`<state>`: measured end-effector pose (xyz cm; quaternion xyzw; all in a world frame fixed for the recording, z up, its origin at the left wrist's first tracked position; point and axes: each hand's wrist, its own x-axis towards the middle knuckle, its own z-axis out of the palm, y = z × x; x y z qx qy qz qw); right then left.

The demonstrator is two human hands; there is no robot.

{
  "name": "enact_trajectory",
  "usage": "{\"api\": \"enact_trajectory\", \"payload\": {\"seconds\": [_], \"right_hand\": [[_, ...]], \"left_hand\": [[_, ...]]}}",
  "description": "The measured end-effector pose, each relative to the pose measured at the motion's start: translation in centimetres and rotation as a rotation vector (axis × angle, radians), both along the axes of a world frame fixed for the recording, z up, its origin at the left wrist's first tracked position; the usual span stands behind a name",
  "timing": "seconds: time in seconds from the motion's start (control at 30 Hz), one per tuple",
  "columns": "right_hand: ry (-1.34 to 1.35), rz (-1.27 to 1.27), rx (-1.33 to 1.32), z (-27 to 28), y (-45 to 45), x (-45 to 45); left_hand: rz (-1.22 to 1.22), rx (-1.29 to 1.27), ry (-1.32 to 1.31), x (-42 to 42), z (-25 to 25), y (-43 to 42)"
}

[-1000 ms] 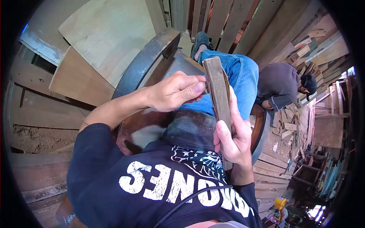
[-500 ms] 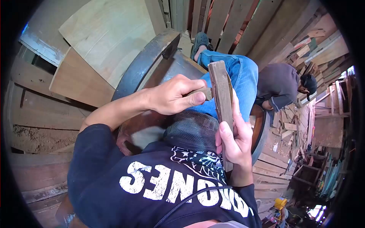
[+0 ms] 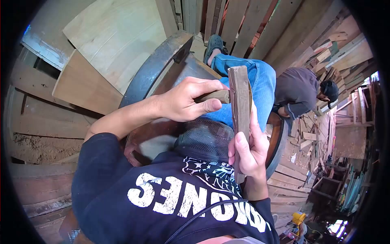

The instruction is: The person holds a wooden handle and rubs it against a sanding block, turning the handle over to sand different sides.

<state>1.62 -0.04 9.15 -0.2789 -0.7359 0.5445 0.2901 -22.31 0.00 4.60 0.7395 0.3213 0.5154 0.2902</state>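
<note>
In the middle of the head view, my left hand (image 3: 187, 99) is closed around a short, rounded brown wooden piece (image 3: 215, 96) that looks like a handle. The end of this piece reaches the side of a long, narrow piece of wood (image 3: 240, 97); whether anything joins them is hidden. My right hand (image 3: 252, 154) grips that long piece near its lower end, thumb lying along it. The wood is held nearly upright in the view, above my jeans (image 3: 262, 81), its edge rough and split.
A curved dark wooden frame (image 3: 156, 65) lies around my legs. Pale boards (image 3: 118, 36) lean at upper left. Another person (image 3: 298, 91) bends over at the right, near scattered wood offcuts (image 3: 308, 136). Plank boards (image 3: 235, 28) stand at the top.
The long piece of wood has shifted slightly right and stands a little straighter. More of the rounded piece shows beyond my left hand's fingers. Both hands keep their hold.
</note>
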Motion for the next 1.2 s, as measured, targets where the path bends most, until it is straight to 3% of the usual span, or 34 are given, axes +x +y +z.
{"api": "enact_trajectory", "payload": {"seconds": [0.13, 0.2, 0.23, 0.33, 0.43, 0.5, 0.57, 0.63, 0.7, 0.73, 0.77, 0.83, 0.97, 1.2], "right_hand": [[0.040, -0.057, -0.083, -0.2, -0.1, -0.4], [0.048, -0.087, -0.134, -0.4, 0.0, -0.2], [0.052, -0.091, -0.123, -0.3, 0.1, -0.1], [-0.019, -0.103, -0.038, 0.4, 0.7, 0.6], [0.212, -0.226, 0.084, 2.0, 1.2, 1.0], [0.647, -0.301, 0.124, 1.8, 1.6, 0.6], [0.801, -0.374, 0.094, 1.9, 1.3, -0.7], [0.233, -0.180, 0.167, -1.1, 1.7, 0.2], [-0.247, 0.065, 0.209, -0.5, 1.7, -0.5], [-0.046, -0.003, 0.272, -1.8, 1.6, -0.8], [-0.041, 0.000, 0.289, -1.4, 1.3, -0.8], [0.110, -0.144, -0.104, -0.4, 0.4, -0.6], [0.398, -0.218, -0.250, -3.0, -1.5, 0.1], [0.001, 0.072, -0.347, -5.8, -3.3, 3.0]], "left_hand": [[0.073, -0.087, 0.000, -0.1, 0.5, 0.0], [0.132, 0.013, 0.023, -0.1, -0.4, 0.7], [0.193, 0.104, 0.042, 0.0, -0.6, 1.0], [0.197, 0.019, 0.031, -0.1, -0.5, 0.9], [0.210, 0.026, 0.026, -0.4, -0.5, 1.1], [0.211, 0.015, 0.024, -0.4, -0.6, 1.1], [0.200, 0.008, -0.002, -0.2, -0.6, 1.0], [0.170, 0.042, 0.008, -0.3, -0.9, 1.1], [0.169, -0.042, 0.054, -0.4, -0.5, 0.6], [0.167, -0.002, 0.053, -0.2, -0.3, 0.5], [0.168, 0.034, 0.045, 0.0, -0.3, 0.5], [0.138, -0.001, 0.048, 0.0, -0.2, 0.5], [0.143, -0.030, 0.039, -0.2, -0.4, 0.7], [0.192, -0.020, -0.024, 0.3, -1.2, 1.3]]}}
